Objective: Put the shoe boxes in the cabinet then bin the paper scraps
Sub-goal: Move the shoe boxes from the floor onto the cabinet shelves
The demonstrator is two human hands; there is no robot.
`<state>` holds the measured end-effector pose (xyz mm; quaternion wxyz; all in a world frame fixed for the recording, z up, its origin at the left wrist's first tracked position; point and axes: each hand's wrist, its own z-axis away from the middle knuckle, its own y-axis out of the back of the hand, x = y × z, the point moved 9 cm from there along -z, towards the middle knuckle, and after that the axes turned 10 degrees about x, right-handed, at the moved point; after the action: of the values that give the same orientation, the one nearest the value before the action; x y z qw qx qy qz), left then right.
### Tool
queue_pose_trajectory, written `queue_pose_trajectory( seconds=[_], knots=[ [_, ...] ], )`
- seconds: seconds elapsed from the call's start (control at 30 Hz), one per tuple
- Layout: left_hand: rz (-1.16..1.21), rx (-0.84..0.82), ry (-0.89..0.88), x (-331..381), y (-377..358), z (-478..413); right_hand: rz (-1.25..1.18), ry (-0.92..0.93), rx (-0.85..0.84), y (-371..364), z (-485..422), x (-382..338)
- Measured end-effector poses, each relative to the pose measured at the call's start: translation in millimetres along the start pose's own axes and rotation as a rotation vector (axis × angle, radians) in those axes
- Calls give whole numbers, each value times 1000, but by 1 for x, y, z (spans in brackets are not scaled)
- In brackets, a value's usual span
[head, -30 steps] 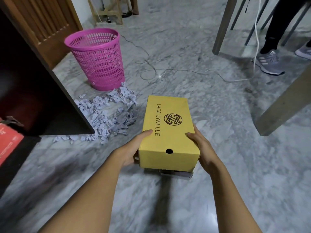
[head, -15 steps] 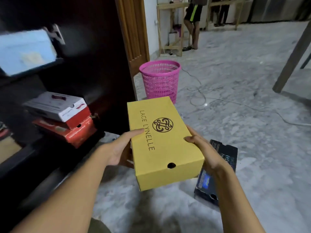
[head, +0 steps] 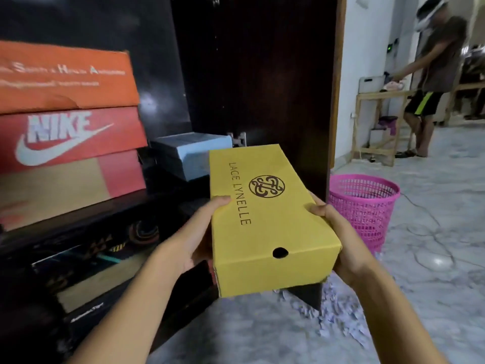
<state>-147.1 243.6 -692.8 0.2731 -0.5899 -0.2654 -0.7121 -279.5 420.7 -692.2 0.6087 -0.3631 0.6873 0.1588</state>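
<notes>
Noted yellow box [head: 270,219] at frame centre, off the floor, in front of open cabinet [head: 257,74]. Found left hand [head: 196,232] curled round its left side, thumb on lid; right hand [head: 338,232] gripping right side likewise. Recorded orange box [head: 63,74] stacked on red box [head: 70,137] at upper left, grey box [head: 194,153] just beside. Logged pink bin [head: 367,206] at right, paper scraps [head: 338,311] on floor at lower right.

yellow cardboard shoe box [head: 267,206] lid: "LACE LYNELLE", dark print, + round knot logo
red cardboard shoe box [head: 65,137] side: "NIKE" w/ white swoosh
orange cardboard shoe box [head: 63,74] side: white print, too blurred to read
</notes>
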Motion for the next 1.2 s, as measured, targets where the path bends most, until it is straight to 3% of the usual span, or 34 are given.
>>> queue_pose_trajectory(
  seconds=[0.17, 0.37, 0.57, 0.7, 0.77, 0.8, 0.9, 0.97, 1.07, 1.2],
  knots=[
    [136, 95, -104, 84, 26, -31, 37, 35, 110, -22, -60, -48],
    [234, 244, -130, 157, 62, -93, 24, 220, 400, -45, -129, -86],
    [286, 337, -94, 184, 93, -157, 204, 334, 368, -97, -199, -91],
    [266, 555, -86, 155, 133, -250, 271, 375, 395, -114, -237, -78],
    [140, 659, -215, 162, 132, -233, 260, 328, 443, -118, -255, -64],
    [55, 661, -365, 177, 122, -207, 281, 302, 482, -118, -263, -58],
    [-67, 534, -745, 191, 95, -167, 432, 310, 579, -124, -273, -54],
    [-152, 502, -858, 191, 94, -177, 519, 373, 554, -136, -280, -55],
    [-264, 477, -793, 199, 99, -214, 644, 398, 393, -159, -300, -48],
    [-331, 479, -649, 216, 119, -243, 788, 299, 192, -185, -331, -35]
  ],
)
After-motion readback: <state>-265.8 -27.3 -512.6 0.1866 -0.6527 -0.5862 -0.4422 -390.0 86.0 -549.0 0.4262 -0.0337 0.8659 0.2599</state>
